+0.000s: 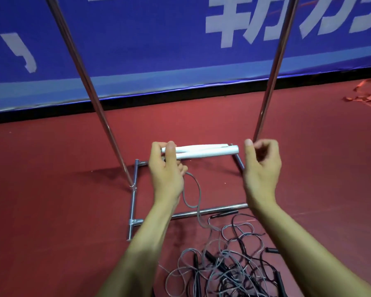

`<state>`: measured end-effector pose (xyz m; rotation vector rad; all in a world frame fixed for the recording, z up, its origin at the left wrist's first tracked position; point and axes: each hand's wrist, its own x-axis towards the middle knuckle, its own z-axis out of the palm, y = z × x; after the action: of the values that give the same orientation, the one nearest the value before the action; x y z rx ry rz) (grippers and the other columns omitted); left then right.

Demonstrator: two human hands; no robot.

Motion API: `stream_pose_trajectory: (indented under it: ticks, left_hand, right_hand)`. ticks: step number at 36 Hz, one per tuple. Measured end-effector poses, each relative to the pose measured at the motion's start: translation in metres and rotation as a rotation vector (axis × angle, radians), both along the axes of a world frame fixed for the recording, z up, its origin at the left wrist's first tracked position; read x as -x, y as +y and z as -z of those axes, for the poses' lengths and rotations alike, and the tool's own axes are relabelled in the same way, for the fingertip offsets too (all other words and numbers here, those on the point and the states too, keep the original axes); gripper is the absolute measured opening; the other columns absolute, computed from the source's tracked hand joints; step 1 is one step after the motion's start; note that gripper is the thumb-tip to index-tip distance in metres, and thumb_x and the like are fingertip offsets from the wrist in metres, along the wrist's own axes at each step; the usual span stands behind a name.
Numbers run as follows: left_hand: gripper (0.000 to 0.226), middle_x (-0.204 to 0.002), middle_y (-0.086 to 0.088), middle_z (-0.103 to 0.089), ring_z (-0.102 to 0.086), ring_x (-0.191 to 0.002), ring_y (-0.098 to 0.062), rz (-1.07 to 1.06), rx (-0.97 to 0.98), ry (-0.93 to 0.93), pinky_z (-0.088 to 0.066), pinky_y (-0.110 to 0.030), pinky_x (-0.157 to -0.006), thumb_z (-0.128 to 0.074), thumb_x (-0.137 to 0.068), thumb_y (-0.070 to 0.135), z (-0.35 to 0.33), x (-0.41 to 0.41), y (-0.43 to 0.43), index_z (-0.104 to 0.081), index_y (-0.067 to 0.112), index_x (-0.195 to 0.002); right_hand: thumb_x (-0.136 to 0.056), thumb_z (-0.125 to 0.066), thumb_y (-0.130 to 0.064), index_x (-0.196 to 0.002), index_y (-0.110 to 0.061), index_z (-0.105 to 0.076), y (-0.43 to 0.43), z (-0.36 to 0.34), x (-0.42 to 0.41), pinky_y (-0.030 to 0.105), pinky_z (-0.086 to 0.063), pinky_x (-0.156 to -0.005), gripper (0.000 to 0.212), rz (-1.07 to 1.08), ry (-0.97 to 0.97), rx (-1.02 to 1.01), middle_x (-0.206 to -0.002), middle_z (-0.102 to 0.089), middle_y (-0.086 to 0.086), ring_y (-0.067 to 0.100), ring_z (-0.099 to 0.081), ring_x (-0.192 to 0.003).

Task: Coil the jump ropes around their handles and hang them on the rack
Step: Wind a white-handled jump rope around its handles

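We're gripping the light, stiff handles (201, 152) in our left hand (166, 170); the cord (199, 189) dangles floppy. Our right hand (262, 168) is curled nearby, can't tell if it's holding anything.

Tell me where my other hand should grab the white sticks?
Grip the bare right end of the white handles, coming from the right with the right hand. They lie level, side by side, and the left hand grips the left end, where the grey rope hangs.

Two hands (167, 174), two white handles (201, 151), one rack (133, 202), one tangled rope pile (223, 264), one blue banner (159, 50)
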<state>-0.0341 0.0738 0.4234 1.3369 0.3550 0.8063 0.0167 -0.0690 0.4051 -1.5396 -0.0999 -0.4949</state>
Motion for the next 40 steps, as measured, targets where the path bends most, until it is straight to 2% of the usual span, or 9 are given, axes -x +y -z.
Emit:
stream_pose_trajectory:
  ticks: [3,6,9,12,17,22,29,35,40]
  left_hand:
    - [0.025,-0.063,0.000,-0.025,-0.018,-0.044,-0.008,0.005,0.056,0.004,-0.024,-0.025,-0.042,-0.041,-0.104,0.013,0.005,-0.012,-0.004,-0.038,0.014,-0.079]
    - [0.023,-0.068,0.000,-0.030,-0.018,-0.046,-0.010,0.025,0.148,-0.011,-0.026,-0.023,-0.042,-0.040,-0.104,0.013,0.009,-0.020,-0.010,-0.039,0.013,-0.081]
    - [0.020,-0.062,0.001,-0.029,-0.022,-0.043,-0.009,0.074,0.175,-0.021,-0.031,-0.023,-0.043,-0.039,-0.104,0.014,0.010,-0.022,-0.016,-0.039,0.010,-0.084]
    - [0.020,-0.060,0.003,-0.030,-0.025,-0.043,-0.007,0.096,0.122,-0.016,-0.031,-0.021,-0.043,-0.040,-0.104,0.013,0.014,-0.024,-0.021,-0.038,0.009,-0.085]
    - [0.021,-0.050,0.010,-0.030,-0.027,-0.042,-0.010,0.135,-0.037,0.024,-0.034,-0.025,-0.045,-0.044,-0.102,0.010,0.025,-0.023,-0.016,-0.039,0.013,-0.082]
    - [0.017,-0.062,0.010,-0.044,-0.039,-0.045,-0.013,0.084,-0.191,0.049,-0.041,-0.032,-0.051,-0.048,-0.099,0.014,0.036,-0.021,0.003,-0.045,0.019,-0.082]
    - [0.011,-0.073,0.017,-0.057,-0.056,-0.064,-0.029,0.062,-0.599,0.231,-0.046,-0.043,-0.060,-0.048,-0.094,0.031,0.047,-0.012,0.013,-0.049,0.032,-0.083]
    - [0.012,-0.065,0.019,-0.056,-0.046,-0.050,-0.002,0.175,-0.783,0.295,-0.031,-0.012,-0.052,-0.054,-0.098,0.013,0.048,-0.009,0.018,-0.053,0.018,-0.086]
    - [0.012,-0.068,0.020,-0.058,-0.049,-0.057,-0.001,0.366,-0.803,0.289,-0.034,-0.013,-0.056,-0.050,-0.094,0.025,0.034,-0.006,0.012,-0.052,0.024,-0.081]
  right_hand:
    - [-0.096,-0.055,-0.038,-0.080,-0.020,-0.058,0.018,0.035,0.015,0.038,-0.048,-0.072,0.024,-0.245,0.227,-0.136,-0.075,-0.058,-0.002,0.014,-0.053,-0.075]
    - [-0.087,-0.045,-0.060,-0.093,-0.004,-0.058,0.035,0.049,0.023,0.050,-0.047,-0.081,0.058,-0.448,0.245,-0.029,-0.087,-0.058,0.020,0.033,-0.051,-0.081]
    - [-0.080,-0.036,-0.071,-0.092,0.003,-0.052,0.041,0.048,0.020,0.038,-0.039,-0.074,0.076,-0.548,0.261,0.056,-0.082,-0.052,0.016,0.015,-0.043,-0.074]
    - [-0.085,-0.034,-0.076,-0.094,-0.011,-0.063,0.041,0.050,0.015,0.036,-0.046,-0.079,0.071,-0.686,0.277,0.167,-0.092,-0.068,0.006,0.011,-0.055,-0.080]
    - [-0.096,-0.049,-0.052,-0.060,-0.021,-0.054,0.035,0.051,0.015,0.035,-0.040,-0.055,0.048,-0.763,0.309,0.156,-0.049,-0.046,-0.006,0.012,-0.044,-0.048]
    - [-0.097,-0.057,-0.032,-0.069,-0.018,-0.064,0.022,0.040,0.009,0.026,-0.029,-0.052,0.032,-0.665,0.173,0.529,-0.045,-0.041,-0.008,0.008,-0.034,-0.047]
    - [-0.094,-0.059,-0.041,-0.079,-0.022,-0.068,0.005,0.019,-0.002,0.041,-0.049,-0.063,0.025,-0.586,-0.038,0.844,-0.056,-0.055,-0.005,0.021,-0.051,-0.062]
    - [-0.089,-0.051,-0.049,-0.082,-0.020,-0.070,0.000,0.009,-0.008,0.045,-0.050,-0.058,0.035,-0.553,-0.286,0.894,-0.067,-0.051,-0.008,0.023,-0.054,-0.064]
    - [-0.089,-0.056,-0.042,-0.082,-0.015,-0.070,-0.012,-0.003,-0.026,0.034,-0.044,-0.062,0.032,-0.606,-0.397,0.815,-0.072,-0.054,-0.009,0.021,-0.053,-0.067]
